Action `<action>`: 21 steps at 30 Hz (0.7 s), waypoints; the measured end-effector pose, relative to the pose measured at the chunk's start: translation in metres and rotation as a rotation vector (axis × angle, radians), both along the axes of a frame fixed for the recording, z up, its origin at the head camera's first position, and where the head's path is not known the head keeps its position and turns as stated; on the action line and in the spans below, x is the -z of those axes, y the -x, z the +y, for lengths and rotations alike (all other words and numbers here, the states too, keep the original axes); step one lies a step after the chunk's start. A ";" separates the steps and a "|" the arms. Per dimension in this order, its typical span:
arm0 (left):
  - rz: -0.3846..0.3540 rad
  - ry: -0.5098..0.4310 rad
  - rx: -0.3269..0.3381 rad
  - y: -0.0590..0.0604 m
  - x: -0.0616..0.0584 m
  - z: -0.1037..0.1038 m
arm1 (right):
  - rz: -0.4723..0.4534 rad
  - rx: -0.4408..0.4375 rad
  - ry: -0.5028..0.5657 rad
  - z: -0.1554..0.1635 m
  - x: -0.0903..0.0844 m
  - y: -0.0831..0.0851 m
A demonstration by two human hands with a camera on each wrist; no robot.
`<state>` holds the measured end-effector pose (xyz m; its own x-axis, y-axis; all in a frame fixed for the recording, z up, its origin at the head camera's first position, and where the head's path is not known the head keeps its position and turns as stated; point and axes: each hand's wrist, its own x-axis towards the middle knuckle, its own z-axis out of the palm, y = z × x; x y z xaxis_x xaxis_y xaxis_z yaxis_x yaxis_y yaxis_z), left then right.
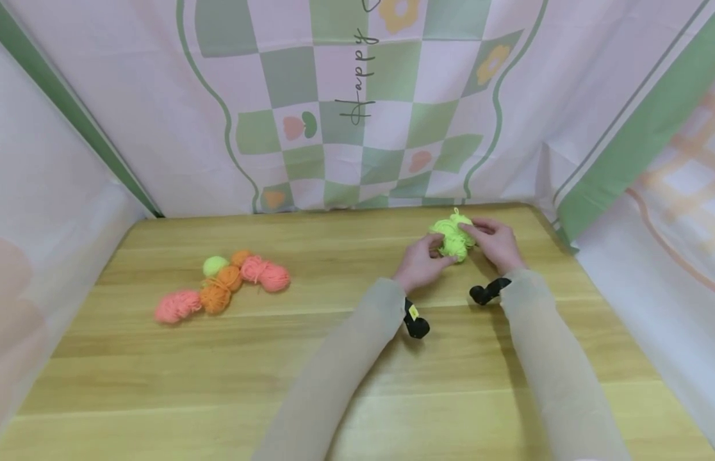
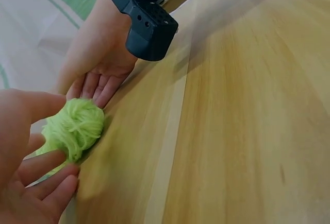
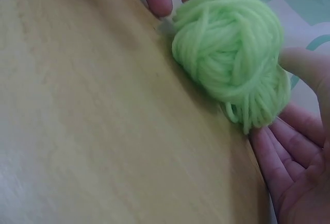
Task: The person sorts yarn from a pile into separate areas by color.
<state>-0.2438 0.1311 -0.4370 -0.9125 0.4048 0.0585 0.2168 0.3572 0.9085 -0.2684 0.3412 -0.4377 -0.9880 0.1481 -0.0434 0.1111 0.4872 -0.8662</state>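
A bright yellow-green ball of yarn (image 1: 454, 237) rests near the back right of the table, a loop of strand sticking up behind it. My left hand (image 1: 421, 261) holds its left and front side between thumb and fingers. On the right side, my right hand (image 1: 496, 243) grips the same yarn, thumb on top. The right wrist view shows the wound strands of the yarn (image 3: 229, 44) close up, with fingers of both hands around it. In the left wrist view the left fingers (image 2: 46, 175) lie against the yarn (image 2: 77, 126).
At the left of the wooden table (image 1: 219, 371) lies a cluster of yarn: a coral skein (image 1: 177, 306), another coral skein (image 1: 266, 274), several orange balls (image 1: 216, 296) and a light green ball (image 1: 215, 266). A patterned curtain (image 1: 340, 153) hangs along the back edge.
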 end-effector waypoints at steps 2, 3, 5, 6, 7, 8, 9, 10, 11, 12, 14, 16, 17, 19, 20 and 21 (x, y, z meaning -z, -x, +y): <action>0.003 0.003 -0.010 0.000 0.000 -0.002 | 0.001 0.002 0.013 -0.001 -0.001 0.000; 0.005 0.004 -0.019 0.001 0.000 -0.003 | 0.001 0.003 0.019 -0.001 -0.001 0.000; 0.007 0.006 -0.040 0.001 -0.001 -0.007 | -0.002 0.009 0.032 -0.002 -0.002 0.001; 0.004 -0.003 -0.050 0.002 -0.002 -0.009 | -0.002 0.013 0.040 -0.002 -0.002 0.001; 0.004 -0.011 -0.061 0.002 -0.003 -0.012 | -0.002 0.018 0.043 -0.002 -0.002 0.002; 0.005 -0.024 -0.069 0.003 -0.004 -0.015 | -0.001 0.023 0.045 -0.002 -0.003 0.002; 0.007 -0.037 -0.072 0.004 -0.006 -0.018 | -0.001 0.027 0.048 -0.001 -0.003 0.002; 0.010 -0.050 -0.074 0.005 -0.008 -0.021 | -0.001 0.031 0.048 -0.001 -0.003 0.002; 0.011 -0.067 -0.075 0.005 -0.009 -0.025 | -0.001 0.034 0.050 -0.001 -0.003 0.002; 0.014 -0.080 -0.077 0.006 -0.011 -0.028 | -0.001 0.036 0.051 -0.001 -0.003 0.003; 0.025 -0.102 -0.077 0.008 -0.015 -0.036 | -0.005 0.038 0.052 -0.001 -0.003 0.002; 0.039 -0.105 -0.079 0.009 -0.019 -0.044 | -0.014 0.039 0.050 -0.002 -0.003 0.002; 0.047 -0.105 -0.081 0.009 -0.021 -0.049 | -0.019 0.040 0.049 -0.002 -0.003 0.002; 0.075 -0.098 -0.081 0.010 -0.025 -0.059 | -0.026 0.041 0.055 -0.002 -0.004 0.001; 0.093 -0.096 -0.083 0.011 -0.027 -0.065 | -0.031 0.039 0.061 -0.002 -0.005 0.000; 0.112 -0.092 -0.083 0.011 -0.029 -0.071 | -0.034 0.038 0.062 -0.003 -0.005 0.000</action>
